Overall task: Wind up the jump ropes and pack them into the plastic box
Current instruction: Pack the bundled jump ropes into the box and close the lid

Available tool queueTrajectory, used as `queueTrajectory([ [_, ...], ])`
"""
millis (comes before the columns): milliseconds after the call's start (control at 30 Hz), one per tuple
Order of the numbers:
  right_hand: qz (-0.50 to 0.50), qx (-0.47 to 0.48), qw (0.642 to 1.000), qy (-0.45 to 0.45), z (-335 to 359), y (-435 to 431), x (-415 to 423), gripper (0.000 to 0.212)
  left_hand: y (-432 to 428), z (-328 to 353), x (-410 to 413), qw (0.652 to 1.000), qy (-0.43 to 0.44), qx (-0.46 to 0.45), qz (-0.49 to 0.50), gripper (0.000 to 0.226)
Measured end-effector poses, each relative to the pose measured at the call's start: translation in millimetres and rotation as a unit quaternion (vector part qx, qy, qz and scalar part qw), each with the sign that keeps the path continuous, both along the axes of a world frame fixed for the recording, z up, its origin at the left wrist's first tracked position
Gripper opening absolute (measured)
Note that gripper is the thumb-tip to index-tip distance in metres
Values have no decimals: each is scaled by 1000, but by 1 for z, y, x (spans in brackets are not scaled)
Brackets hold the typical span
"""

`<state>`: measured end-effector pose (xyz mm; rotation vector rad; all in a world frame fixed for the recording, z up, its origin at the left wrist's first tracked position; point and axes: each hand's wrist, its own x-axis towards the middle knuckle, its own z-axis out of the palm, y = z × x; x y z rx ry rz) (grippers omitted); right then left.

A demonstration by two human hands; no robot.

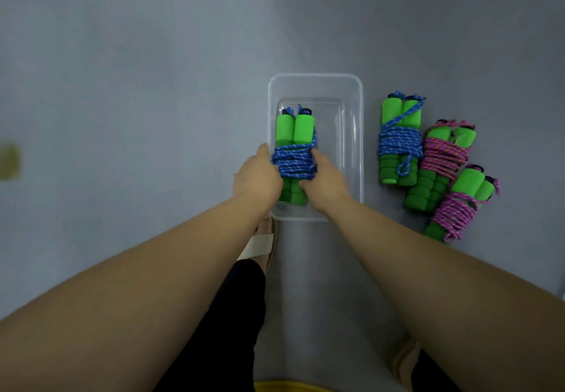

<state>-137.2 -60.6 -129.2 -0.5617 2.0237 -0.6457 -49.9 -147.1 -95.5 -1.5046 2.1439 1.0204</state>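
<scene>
Now the blue-corded jump rope (295, 135), wound round its two green foam handles, is held inside the clear plastic box (315, 76), along the box's left side. It is gripped from both flanks: the left hand (256, 177) is curled against the left of the cord wrap, and the right hand (325, 184) is clamped on the right, thumb laid by the coils. Whether the bundle rests on the box's bottom cannot be told. The box is set on the grey floor (153, 86), its long side running near to far. To the right of the box, three more wound bundles are laid on the floor: a second blue rope (399, 141) farthest, a pink rope (440, 159) touching it on the right, and a nearer pink rope (461, 208) beyond that. A sandalled foot (263, 239) is seen just near of the box.
</scene>
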Motion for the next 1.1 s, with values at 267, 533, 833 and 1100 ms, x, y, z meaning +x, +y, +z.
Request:
queueTrajectory([
  [267,70,73,994,-43,-4,-6,2,84,3,9,-4,1000,-1,27,8,33],
  [533,-23,-30,948,316,38,20,-49,46,12,22,-17,983,-46,-161,-76,70],
  [833,-59,190,958,206,18,53,-98,105,21,-6,-48,928,-151,-81,-332,70],
  [1100,-180,158,965,110,10,35,-92,107,28,-1,-34,899,-183,-114,-382,55],
])
